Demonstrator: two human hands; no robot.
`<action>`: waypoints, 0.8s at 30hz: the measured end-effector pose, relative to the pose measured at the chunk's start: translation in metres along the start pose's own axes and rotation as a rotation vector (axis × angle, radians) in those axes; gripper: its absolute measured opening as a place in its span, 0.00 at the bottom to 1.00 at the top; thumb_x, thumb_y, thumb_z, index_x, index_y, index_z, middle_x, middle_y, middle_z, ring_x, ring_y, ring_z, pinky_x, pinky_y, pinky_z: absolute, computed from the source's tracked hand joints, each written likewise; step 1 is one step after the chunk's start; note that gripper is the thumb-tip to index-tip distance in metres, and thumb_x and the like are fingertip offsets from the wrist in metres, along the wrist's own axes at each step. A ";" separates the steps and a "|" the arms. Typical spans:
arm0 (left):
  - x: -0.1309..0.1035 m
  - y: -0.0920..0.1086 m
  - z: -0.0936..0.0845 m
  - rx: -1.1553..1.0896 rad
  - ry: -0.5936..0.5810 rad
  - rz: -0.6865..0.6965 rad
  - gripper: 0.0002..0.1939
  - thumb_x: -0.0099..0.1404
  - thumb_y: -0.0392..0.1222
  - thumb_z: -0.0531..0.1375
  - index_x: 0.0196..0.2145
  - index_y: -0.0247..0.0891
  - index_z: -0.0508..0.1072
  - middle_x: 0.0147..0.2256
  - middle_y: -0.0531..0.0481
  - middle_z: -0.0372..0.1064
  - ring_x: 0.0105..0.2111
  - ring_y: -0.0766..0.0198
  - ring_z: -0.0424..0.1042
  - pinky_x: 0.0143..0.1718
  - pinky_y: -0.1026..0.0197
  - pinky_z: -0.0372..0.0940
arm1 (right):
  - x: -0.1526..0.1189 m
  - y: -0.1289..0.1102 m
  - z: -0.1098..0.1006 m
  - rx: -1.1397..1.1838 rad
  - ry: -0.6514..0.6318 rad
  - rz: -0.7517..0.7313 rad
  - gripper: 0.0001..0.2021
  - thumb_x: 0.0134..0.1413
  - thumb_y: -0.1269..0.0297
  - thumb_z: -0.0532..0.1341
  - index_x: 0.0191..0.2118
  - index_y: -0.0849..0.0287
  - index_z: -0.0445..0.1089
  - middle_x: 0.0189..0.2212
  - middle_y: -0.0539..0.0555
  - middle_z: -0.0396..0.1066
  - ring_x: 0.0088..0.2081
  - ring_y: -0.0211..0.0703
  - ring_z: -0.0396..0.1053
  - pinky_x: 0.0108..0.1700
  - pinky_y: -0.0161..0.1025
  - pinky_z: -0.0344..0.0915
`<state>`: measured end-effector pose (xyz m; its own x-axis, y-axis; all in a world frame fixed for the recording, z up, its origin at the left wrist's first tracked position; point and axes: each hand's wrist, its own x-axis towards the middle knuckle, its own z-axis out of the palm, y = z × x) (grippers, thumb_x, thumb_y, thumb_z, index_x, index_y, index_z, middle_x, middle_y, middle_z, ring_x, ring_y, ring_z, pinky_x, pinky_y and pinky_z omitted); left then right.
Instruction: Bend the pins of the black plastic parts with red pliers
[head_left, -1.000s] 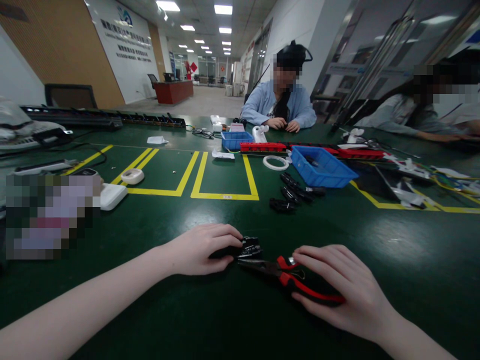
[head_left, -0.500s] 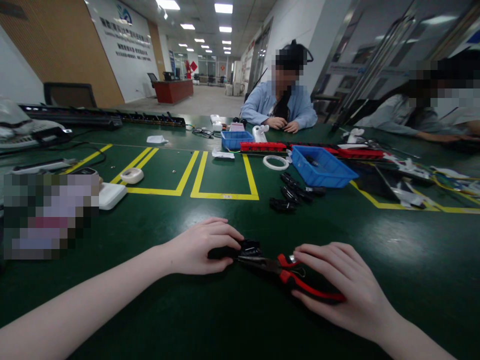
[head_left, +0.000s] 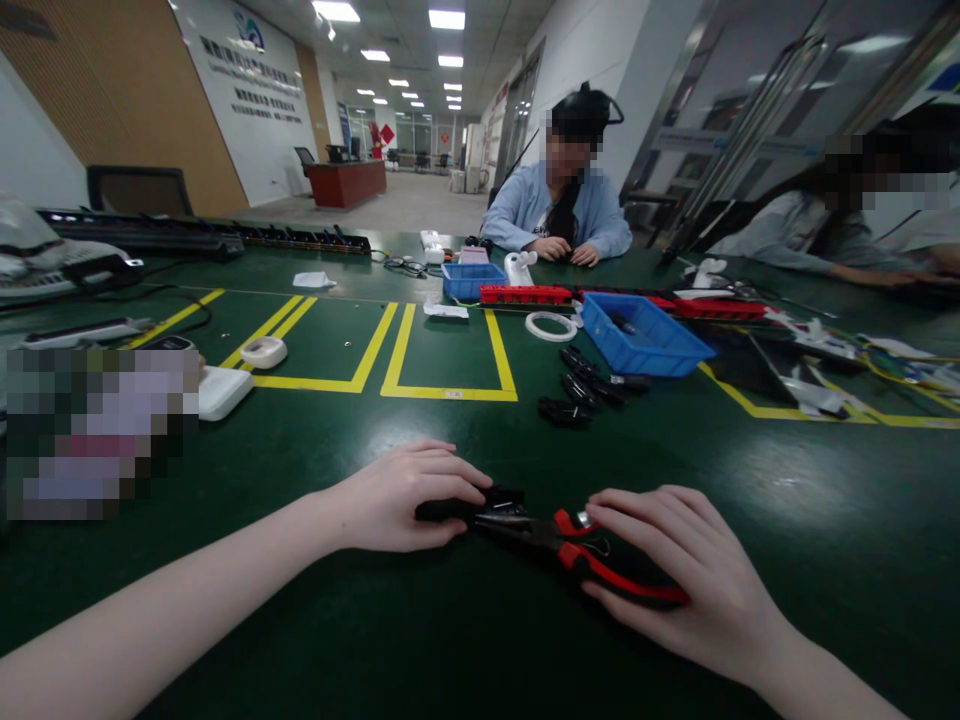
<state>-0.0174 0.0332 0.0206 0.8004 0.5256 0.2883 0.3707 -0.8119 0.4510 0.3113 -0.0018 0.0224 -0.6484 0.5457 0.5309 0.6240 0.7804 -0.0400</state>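
Observation:
My left hand is closed around a small black plastic part, its thumb on the near side and fingers on the far side. In my right hand are long-nose pliers with red and black handles, their jaws pointing left. The jaw tips lie against the near side of the black part, close to my left thumb; whether they grip it I cannot tell. The handles are spread apart within my right fingers. Both hands rest low over the green table.
Several similar black parts lie beyond my hands, beside a blue bin and a white tape ring. A smaller blue bin and a red strip stand farther back. A person sits opposite.
The black part has tilted or shifted very slightly between my left fingers. My right hand and the pliers hold nearly the same place.

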 end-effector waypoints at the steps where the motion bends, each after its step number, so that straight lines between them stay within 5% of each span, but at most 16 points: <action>1: 0.000 0.000 0.000 0.000 -0.005 0.000 0.16 0.66 0.37 0.60 0.51 0.41 0.72 0.55 0.47 0.71 0.52 0.58 0.72 0.59 0.48 0.62 | 0.000 0.000 0.000 -0.002 0.000 0.001 0.22 0.56 0.60 0.65 0.56 0.54 0.67 0.48 0.58 0.75 0.45 0.51 0.74 0.47 0.50 0.65; 5: 0.001 0.000 0.000 0.007 -0.011 -0.002 0.16 0.66 0.38 0.61 0.52 0.40 0.71 0.54 0.44 0.71 0.51 0.57 0.72 0.52 0.52 0.67 | 0.000 0.000 -0.001 -0.012 0.020 0.006 0.23 0.55 0.61 0.65 0.56 0.53 0.66 0.48 0.58 0.75 0.45 0.51 0.74 0.47 0.50 0.66; 24: 0.000 0.002 0.002 0.062 -0.039 0.000 0.16 0.68 0.38 0.59 0.53 0.39 0.69 0.54 0.44 0.70 0.50 0.57 0.72 0.49 0.54 0.68 | 0.000 -0.003 0.004 0.076 0.019 0.054 0.21 0.58 0.61 0.63 0.57 0.56 0.66 0.49 0.60 0.73 0.48 0.52 0.72 0.47 0.50 0.69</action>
<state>-0.0156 0.0316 0.0203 0.8176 0.5165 0.2544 0.3983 -0.8266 0.3977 0.3072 -0.0027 0.0190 -0.6059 0.5819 0.5424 0.6224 0.7714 -0.1324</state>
